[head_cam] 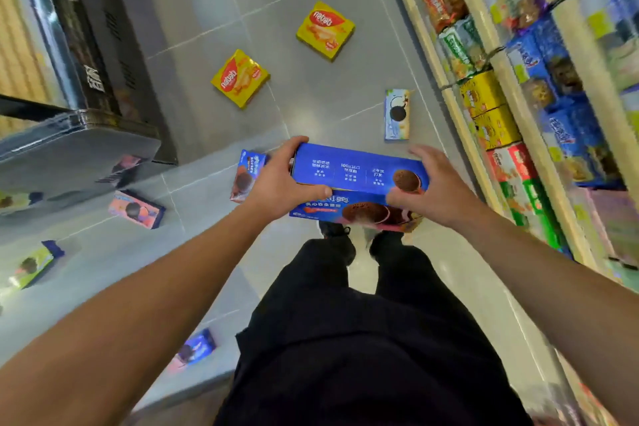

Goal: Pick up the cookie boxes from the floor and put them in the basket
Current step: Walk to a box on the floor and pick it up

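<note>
Blue cookie box [349, 173], hands hiding ends

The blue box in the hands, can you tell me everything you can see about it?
The blue box is long and looks like cardboard, printed with white writing and pictures of round chocolate cookies. It is held level above the floor, in front of the person's legs. The left hand grips one end, the right hand the other. It looks closed. Its lower front edge is blurred.
</note>
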